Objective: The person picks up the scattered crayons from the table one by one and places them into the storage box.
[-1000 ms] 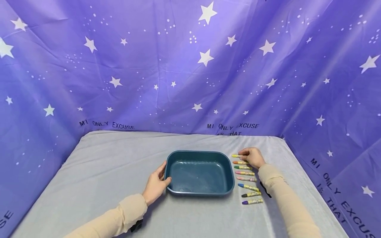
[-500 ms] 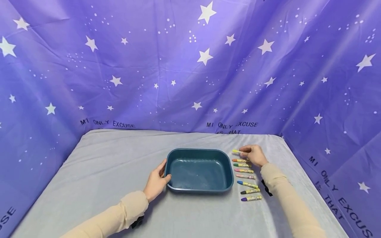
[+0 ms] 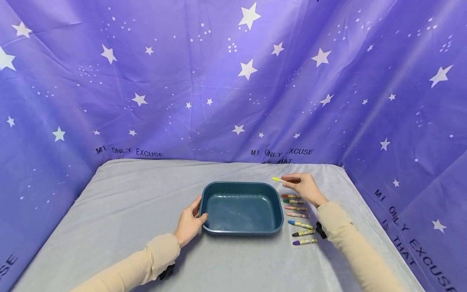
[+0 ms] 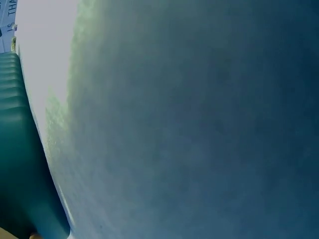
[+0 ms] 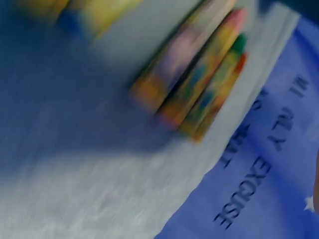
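A dark teal plastic bin (image 3: 242, 232) stands on the grey cloth in the head view, nothing visible inside it. My left hand (image 3: 189, 225) grips its left wall, thumb over the rim and fingers along the outside. Beyond the bin's far right corner, my right hand (image 3: 303, 186) pinches a yellow crayon (image 3: 277, 179) raised off the cloth, its tip pointing left. Right of the bin lies a column of several crayons: orange (image 3: 288, 196), green, two pink, blue (image 3: 300, 224), black and purple (image 3: 305, 242). The right wrist view shows some of them blurred.
Grey cloth (image 3: 127, 211) covers the table. Purple star-printed curtains (image 3: 175, 81) enclose it at the back and both sides. The bin's wall (image 4: 25, 149) fills the left edge of the left wrist view.
My right hand has lifted the yellow crayon from the top of the column and carried it left toward the bin's far right corner. My left hand stays on the bin.
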`<state>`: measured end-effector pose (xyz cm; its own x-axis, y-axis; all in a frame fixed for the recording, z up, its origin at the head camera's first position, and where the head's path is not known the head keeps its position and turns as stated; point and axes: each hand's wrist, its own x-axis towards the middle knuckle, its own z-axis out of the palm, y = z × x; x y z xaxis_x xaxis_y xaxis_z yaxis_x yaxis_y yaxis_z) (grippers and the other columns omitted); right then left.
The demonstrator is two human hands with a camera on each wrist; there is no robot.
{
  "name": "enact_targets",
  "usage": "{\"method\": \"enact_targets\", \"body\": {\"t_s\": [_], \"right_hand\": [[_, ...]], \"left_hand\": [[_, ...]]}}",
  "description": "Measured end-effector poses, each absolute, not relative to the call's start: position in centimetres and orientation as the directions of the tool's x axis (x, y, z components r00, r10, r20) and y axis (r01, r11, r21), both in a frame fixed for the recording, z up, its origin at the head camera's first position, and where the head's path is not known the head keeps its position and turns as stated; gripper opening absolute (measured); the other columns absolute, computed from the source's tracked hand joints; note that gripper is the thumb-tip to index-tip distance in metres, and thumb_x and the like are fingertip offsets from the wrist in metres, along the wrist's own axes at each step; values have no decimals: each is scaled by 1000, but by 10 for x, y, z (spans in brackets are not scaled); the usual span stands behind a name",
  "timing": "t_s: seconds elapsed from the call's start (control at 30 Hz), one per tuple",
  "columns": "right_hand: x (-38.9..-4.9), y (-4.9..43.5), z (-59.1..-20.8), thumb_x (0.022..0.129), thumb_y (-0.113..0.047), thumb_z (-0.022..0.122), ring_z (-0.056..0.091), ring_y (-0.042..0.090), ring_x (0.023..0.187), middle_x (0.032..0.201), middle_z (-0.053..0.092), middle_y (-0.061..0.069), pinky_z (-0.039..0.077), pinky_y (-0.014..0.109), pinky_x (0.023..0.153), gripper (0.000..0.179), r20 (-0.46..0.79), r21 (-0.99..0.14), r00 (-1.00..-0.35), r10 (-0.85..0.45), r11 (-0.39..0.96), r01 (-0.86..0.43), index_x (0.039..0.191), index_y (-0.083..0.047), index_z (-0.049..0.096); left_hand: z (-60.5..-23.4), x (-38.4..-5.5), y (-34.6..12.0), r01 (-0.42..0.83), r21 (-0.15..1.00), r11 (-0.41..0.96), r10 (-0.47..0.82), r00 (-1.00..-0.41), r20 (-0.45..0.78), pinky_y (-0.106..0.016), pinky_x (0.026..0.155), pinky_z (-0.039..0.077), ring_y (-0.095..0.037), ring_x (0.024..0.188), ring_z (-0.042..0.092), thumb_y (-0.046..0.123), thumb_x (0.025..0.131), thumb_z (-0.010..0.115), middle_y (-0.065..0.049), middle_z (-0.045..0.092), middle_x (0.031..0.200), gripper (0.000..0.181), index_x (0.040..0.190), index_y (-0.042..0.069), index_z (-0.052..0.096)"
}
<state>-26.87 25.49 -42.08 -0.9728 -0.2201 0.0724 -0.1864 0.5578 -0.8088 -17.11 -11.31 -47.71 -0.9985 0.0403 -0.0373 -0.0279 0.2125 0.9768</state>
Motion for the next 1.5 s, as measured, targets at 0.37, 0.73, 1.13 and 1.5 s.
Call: {"method": "enact_targets", "body": {"t_s": [0.37,0.73,1.13,1.5], "right_hand": [[-264,215,-424,81,-24,69,64,24,95,113,64,15,57,34,72,40,26,-864,-959,-282,476,-163,115,-3,64],[-273,178,-439,81,-7,68,65,18,89,107,67,15,56,26,74,25,44,-871,-944,-327,450,-196,105,-4,70],[-274,154,-446,80,-9,69,65,17,86,103,68,14,57,31,74,25,59,-851,-928,-367,468,-239,105,-5,70],[-269,151,-455,81,-11,68,65,15,82,102,69,9,57,31,71,24,10,-823,-921,-391,520,-229,104,-8,71]], "left_hand": [[-476,-171,-112,-35,977,209,35,-998,-43,-34,99,43,-27,130,38,-3,85,56,-17,33,145,67,144,3,25],[-478,-172,-111,-42,980,192,29,-998,-49,-30,96,46,-26,129,39,-4,85,55,-17,34,145,67,144,4,25],[-481,-171,-122,-31,982,184,48,-998,-40,-27,91,48,-28,126,43,-1,84,59,-19,34,144,68,144,4,27],[-481,-171,-121,-34,991,130,105,-993,-48,-29,97,43,-29,129,38,-2,84,59,-18,29,147,69,144,5,26]]}}
